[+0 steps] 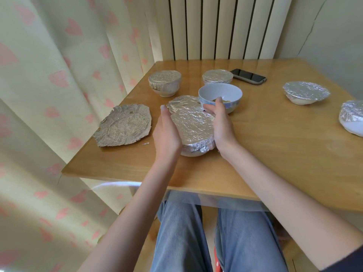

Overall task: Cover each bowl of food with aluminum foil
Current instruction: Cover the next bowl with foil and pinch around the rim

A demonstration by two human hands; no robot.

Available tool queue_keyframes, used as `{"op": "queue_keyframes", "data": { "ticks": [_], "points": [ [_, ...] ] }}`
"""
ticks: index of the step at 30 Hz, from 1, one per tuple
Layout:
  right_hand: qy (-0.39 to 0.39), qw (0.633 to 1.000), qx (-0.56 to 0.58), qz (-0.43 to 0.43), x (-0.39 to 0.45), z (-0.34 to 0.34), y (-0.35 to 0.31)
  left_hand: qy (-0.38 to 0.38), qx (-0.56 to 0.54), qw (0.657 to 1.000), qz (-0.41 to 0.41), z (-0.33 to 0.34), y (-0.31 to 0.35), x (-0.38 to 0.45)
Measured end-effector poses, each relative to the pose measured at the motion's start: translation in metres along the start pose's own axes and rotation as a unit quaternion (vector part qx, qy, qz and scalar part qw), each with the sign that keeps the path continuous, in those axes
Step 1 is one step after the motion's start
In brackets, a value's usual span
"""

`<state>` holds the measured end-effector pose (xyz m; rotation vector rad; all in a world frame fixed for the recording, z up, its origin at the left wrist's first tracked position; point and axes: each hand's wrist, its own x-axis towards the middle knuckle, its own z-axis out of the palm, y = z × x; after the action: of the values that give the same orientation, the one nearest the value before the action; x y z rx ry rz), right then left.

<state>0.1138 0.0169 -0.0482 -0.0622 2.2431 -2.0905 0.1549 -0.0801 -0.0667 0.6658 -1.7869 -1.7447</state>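
Both hands flank foil-covered bowl near front edge of table: left hand with straight fingers pressed flat on its left side, right hand lightly cupped on its right side, neither curled round it. Left to right: loose foil sheet, flat, crumpled, likely light, tears easily; lift by edge. Held bowl likely ceramic, fragile, foil slippery; support under rim. Behind it, uncovered bowl, food inside. No legible writing; phone screen dark.
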Motion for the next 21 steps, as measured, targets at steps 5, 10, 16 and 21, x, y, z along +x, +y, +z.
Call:
{"op": "queue_keyframes", "data": {
  "ticks": [5, 10, 16, 21],
  "points": [
    [0.133, 0.989, 0.047, -0.043, -0.023, -0.004, -0.001, -0.069, -0.010, 0.995, 0.065, -0.023, 0.000, 0.018],
    [0.134, 0.988, 0.053, -0.047, -0.027, 0.016, 0.007, -0.212, 0.003, 0.973, 0.095, -0.022, 0.010, 0.044],
    [0.171, 0.981, 0.026, -0.091, -0.024, 0.022, 0.017, -0.254, 0.017, 0.965, 0.066, -0.012, -0.001, 0.048],
    [0.123, 0.988, 0.036, -0.084, -0.017, 0.013, 0.019, -0.214, 0.027, 0.974, 0.069, -0.013, -0.005, 0.043]
  ]
}}
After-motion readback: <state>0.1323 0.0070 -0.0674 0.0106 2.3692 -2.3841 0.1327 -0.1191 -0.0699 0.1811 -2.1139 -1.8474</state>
